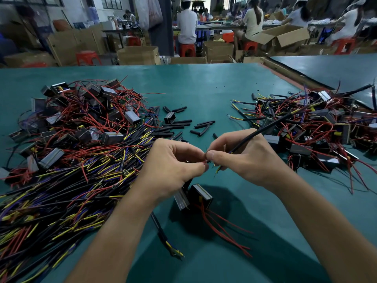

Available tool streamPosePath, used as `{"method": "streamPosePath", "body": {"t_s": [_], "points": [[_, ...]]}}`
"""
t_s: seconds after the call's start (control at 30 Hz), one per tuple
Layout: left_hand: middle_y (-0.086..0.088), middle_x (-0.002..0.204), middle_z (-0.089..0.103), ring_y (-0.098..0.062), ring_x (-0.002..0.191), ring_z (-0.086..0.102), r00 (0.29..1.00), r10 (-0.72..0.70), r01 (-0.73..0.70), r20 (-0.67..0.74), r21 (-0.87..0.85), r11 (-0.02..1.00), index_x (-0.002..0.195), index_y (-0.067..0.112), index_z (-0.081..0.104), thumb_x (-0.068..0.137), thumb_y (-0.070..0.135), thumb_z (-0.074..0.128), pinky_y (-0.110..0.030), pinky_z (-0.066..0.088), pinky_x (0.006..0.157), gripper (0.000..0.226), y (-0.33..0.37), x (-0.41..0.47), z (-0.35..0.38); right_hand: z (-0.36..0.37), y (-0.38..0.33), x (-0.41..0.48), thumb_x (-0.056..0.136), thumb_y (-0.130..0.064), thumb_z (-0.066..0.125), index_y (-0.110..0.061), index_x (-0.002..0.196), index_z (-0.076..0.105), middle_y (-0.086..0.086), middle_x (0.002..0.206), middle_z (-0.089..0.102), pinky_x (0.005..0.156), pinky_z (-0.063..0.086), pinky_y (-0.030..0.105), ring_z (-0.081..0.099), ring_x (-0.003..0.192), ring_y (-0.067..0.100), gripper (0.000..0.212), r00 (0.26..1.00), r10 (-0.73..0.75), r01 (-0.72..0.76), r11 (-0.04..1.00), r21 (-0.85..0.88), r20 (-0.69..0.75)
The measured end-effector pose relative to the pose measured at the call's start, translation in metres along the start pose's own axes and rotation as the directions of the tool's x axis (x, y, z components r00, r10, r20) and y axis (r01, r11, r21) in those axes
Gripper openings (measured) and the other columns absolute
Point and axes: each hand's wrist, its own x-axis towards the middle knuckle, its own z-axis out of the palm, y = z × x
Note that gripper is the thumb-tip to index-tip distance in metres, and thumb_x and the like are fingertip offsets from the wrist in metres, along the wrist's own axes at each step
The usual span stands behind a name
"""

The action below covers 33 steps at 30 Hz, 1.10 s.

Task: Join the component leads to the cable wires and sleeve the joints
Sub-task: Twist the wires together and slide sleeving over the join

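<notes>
My left hand (173, 166) and my right hand (242, 158) meet fingertip to fingertip above the green table (204, 84). Between thumb and forefinger my left hand pinches a thin red lead. My right hand pinches the bared wire ends of a black cable (271, 124) that runs up and right across its knuckles. Below my left hand hangs a small black transformer (201, 196) with a metal frame; its red leads (226, 231) trail down to the right. The joint itself is hidden between my fingertips.
A big heap of black cables and transformers (71, 144) fills the left side. Several short black sleeves (183, 124) lie scattered in the middle. Another pile of wired transformers (318, 127) sits at the right. Another cable end (173, 249) lies by my left forearm. People work at benches behind.
</notes>
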Motion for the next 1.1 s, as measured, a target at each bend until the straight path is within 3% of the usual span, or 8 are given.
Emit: {"method": "streamPosePath", "body": {"t_s": [0.1,0.17,0.3,0.57,0.73,0.83,0.93,1.1], "points": [[0.004,0.059,0.07,0.001,0.051,0.054,1.0,-0.009,0.009,0.018,0.003,1.0,0.077,0.007,0.076,0.077,-0.009,0.072,-0.012,0.043,0.052,0.016,0.0,0.0,0.002,-0.001,0.0,0.0,0.084,-0.005,0.073,-0.007,0.078,0.075,0.015,0.063,0.063,0.058,0.049,0.049,0.054,0.059,0.019,0.007,1.0,0.001,-0.001,1.0,0.019,0.018],[0.009,0.056,0.067,0.004,0.049,0.051,0.999,-0.028,0.028,0.043,-0.012,1.0,0.079,0.006,0.075,0.079,-0.01,0.069,-0.01,0.04,0.05,0.016,0.0,0.0,0.002,-0.002,0.001,0.001,0.084,-0.003,0.073,-0.006,0.079,0.075,0.009,0.059,0.061,0.055,0.051,0.042,0.055,0.059,0.019,0.006,0.999,0.001,-0.003,0.999,0.048,0.036],[0.002,0.063,0.06,-0.01,0.056,0.046,0.988,-0.089,0.09,0.13,-0.005,0.996,0.084,0.002,0.071,0.087,-0.001,0.065,-0.015,0.036,0.05,0.007,0.002,-0.001,-0.001,-0.005,0.001,0.0,0.084,0.0,0.072,-0.003,0.081,0.075,0.002,0.062,0.066,0.055,0.052,0.024,0.057,0.058,0.012,0.006,0.997,0.009,-0.017,0.994,0.112,0.076],[0.01,0.048,0.046,-0.005,0.045,0.034,0.936,-0.185,0.201,0.299,-0.023,0.979,0.075,0.005,0.063,0.094,0.009,0.056,-0.015,0.029,0.045,0.02,0.007,-0.002,-0.004,-0.009,-0.004,-0.003,0.085,0.003,0.069,-0.006,0.079,0.073,-0.003,0.061,0.068,0.056,0.05,0.019,0.06,0.058,0.007,0.011,0.989,0.004,-0.03,0.984,0.178,0.145],[-0.012,0.061,0.046,-0.019,0.054,0.034,0.968,-0.143,0.143,0.208,0.018,0.99,0.074,0.004,0.066,0.09,0.008,0.063,-0.025,0.026,0.048,0.018,0.008,-0.003,-0.004,-0.009,-0.004,-0.002,0.086,-0.001,0.069,-0.007,0.078,0.074,-0.001,0.061,0.066,0.057,0.05,0.02,0.06,0.058,0.009,0.011,0.986,0.053,-0.078,0.984,0.159,0.155],[-0.012,0.06,0.046,-0.023,0.058,0.033,0.977,-0.12,0.115,0.176,0.039,0.993,0.071,0.007,0.066,0.09,0.008,0.063,-0.028,0.026,0.049,0.019,0.008,-0.004,-0.002,-0.01,-0.001,-0.001,0.085,-0.003,0.07,-0.006,0.08,0.075,0.005,0.063,0.065,0.059,0.051,0.021,0.06,0.06,0.012,0.008,0.985,0.074,-0.099,0.982,0.16,0.157],[-0.006,0.056,0.049,-0.019,0.052,0.039,0.977,-0.122,0.113,0.176,0.06,0.992,0.073,0.004,0.066,0.09,0.01,0.064,-0.021,0.032,0.047,0.019,0.007,-0.003,-0.002,-0.011,0.0,-0.001,0.083,-0.002,0.073,-0.006,0.079,0.076,0.01,0.067,0.068,0.06,0.051,0.02,0.06,0.062,0.011,0.006,0.982,0.062,-0.092,0.982,0.164,0.18],[-0.004,0.057,0.053,-0.014,0.051,0.043,0.974,-0.118,0.106,0.194,0.073,0.992,0.074,0.004,0.066,0.091,0.004,0.062,-0.02,0.037,0.049,0.018,0.008,-0.004,-0.003,-0.013,0.001,-0.002,0.079,-0.012,0.068,-0.011,0.077,0.077,0.004,0.062,0.065,0.059,0.05,0.019,0.06,0.062,0.011,0.01,0.974,0.061,-0.116,0.962,0.248,0.219]]}}
